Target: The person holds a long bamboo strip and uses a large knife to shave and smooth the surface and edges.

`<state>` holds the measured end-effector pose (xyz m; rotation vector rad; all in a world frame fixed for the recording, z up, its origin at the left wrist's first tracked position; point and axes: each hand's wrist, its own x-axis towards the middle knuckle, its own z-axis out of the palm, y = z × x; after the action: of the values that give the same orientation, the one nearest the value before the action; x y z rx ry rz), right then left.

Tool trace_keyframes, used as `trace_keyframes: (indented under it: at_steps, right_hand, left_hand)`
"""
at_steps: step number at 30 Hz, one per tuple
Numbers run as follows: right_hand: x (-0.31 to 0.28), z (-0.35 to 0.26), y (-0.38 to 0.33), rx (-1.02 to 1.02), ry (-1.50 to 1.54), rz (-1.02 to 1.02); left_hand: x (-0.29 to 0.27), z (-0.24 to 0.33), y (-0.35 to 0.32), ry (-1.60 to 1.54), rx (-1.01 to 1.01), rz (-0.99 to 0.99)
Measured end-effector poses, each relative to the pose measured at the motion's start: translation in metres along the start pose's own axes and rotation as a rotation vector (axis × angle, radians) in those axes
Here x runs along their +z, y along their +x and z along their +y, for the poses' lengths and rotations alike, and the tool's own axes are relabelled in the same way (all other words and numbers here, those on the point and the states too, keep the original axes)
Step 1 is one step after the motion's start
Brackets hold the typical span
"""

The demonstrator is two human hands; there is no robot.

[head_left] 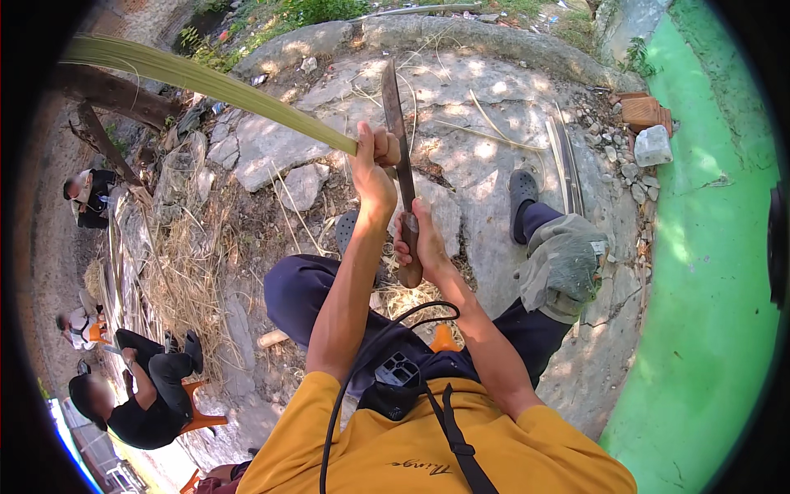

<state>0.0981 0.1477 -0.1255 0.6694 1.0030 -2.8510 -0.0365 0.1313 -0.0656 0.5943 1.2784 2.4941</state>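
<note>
My left hand (374,169) grips the near end of a long green palm-leaf stalk (206,82), which runs up and to the left out of view. My right hand (418,239) is closed around the wooden handle of a long knife (393,115). Its dark blade points upward and lies against the stalk's end, right beside my left fingers. I am seated, with knees spread over rocky ground.
Cracked flat rock (477,115) lies ahead, with loose stones and a brick (646,111) at the right by a green wall (708,247). Dry leaf strips (185,272) pile up at the left. Other people (140,387) sit at the left.
</note>
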Motion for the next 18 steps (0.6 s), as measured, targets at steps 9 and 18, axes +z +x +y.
trace_keyframes:
  at_steps: [9, 18]
  right_hand:
    - [0.009, -0.016, 0.0, 0.029, 0.035, 0.091]
    - [-0.001, -0.011, 0.011, -0.006, 0.063, 0.039]
  left_hand:
    - [0.005, -0.001, -0.011, 0.036, -0.01, -0.087]
    - [0.007, 0.0, -0.006, 0.047, 0.035, -0.082]
